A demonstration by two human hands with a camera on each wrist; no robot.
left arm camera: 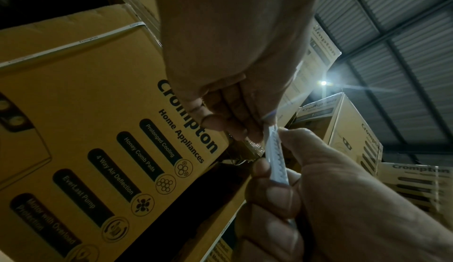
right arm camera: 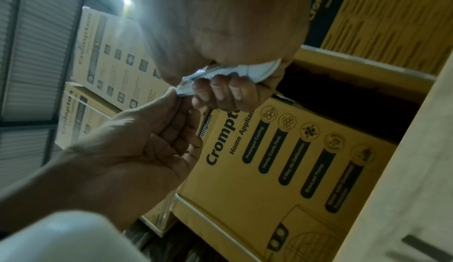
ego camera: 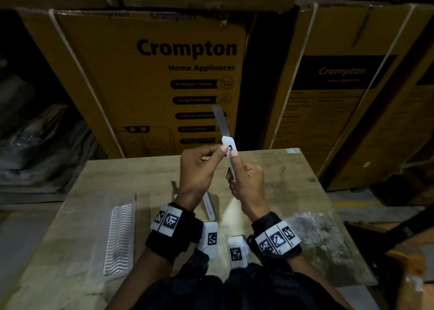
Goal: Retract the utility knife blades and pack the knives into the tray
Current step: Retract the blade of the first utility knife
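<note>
Head view: knife (ego camera: 229,156) in right hand (ego camera: 246,183)

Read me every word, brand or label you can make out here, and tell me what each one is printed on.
"Crompton", "Home Appliances": front of the big cardboard box.
"Prolonged Cooling", "Honey Comb Pads", "4 Way Air Deflection", "EverLast Pump", "Motor with Overload Protection": black pill labels on that box.
"Crompton": black panel of the right-hand box; the small print below is blurred.
Wrist bands: square coded markers, no words.

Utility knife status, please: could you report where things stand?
Right hand grips utility knife handle; left hand pinches near slider. Blade out. Tray on table, no knives in it. Nothing in the way.
</note>
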